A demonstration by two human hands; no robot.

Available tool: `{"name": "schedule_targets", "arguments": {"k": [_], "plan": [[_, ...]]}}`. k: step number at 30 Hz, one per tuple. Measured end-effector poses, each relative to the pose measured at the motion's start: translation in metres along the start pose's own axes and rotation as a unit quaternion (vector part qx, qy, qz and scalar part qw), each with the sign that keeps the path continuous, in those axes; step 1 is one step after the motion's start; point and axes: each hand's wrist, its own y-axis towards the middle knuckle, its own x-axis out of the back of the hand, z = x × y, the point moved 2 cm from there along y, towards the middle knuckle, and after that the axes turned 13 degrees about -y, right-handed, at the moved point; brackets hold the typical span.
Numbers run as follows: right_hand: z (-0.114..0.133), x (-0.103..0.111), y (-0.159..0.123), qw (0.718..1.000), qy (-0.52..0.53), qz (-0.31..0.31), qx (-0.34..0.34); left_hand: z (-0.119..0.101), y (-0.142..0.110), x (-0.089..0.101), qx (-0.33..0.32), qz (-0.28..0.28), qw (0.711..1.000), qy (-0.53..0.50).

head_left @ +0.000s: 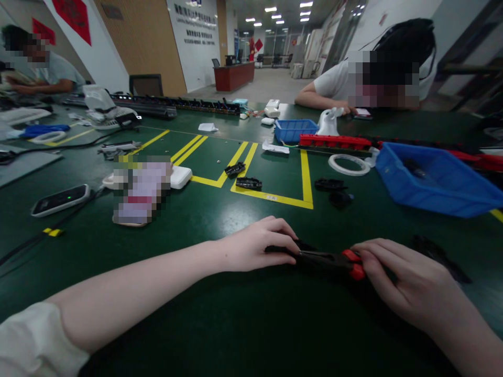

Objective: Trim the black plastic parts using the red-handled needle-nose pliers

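Low over the green table [236,324], my right hand [408,283] grips needle-nose pliers [328,260] by their red handles. The dark jaws point left toward my left hand [263,243]. Its fingers are closed on a small black plastic part [306,245], mostly hidden under them. The jaw tips meet the part beside my left fingertips; whether they clamp it I cannot tell. Another dark piece [440,256] lies behind my right hand. Farther off are black clip-like parts [249,183], one of them at the yellow tape's edge.
At right stands a blue bin [436,180], with a tape roll [348,164] beside it. A long red strip [334,141] runs behind. At left lie a phone [143,193], a white case [181,177] and a cabled device [61,200]. Two people sit across the table.
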Motion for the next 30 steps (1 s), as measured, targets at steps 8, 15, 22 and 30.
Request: {"name": "schedule_targets", "arguments": {"k": [8,15,22,30], "plan": [[0.006,0.000,-0.001,0.999,-0.026,0.003,0.021,0.005,0.000,-0.001,0.004,0.011,1.000,-0.004],[0.015,0.003,0.004,0.999,-0.040,0.008,0.032,0.003,0.000,0.000,0.029,0.014,0.999,-0.002],[0.009,0.007,0.003,0.998,-0.046,0.019,0.038,0.000,0.000,-0.001,0.036,0.015,0.999,-0.012],[0.012,0.005,0.005,0.998,-0.035,0.029,0.031,0.000,0.000,-0.001,0.042,0.014,0.999,-0.010]]}}
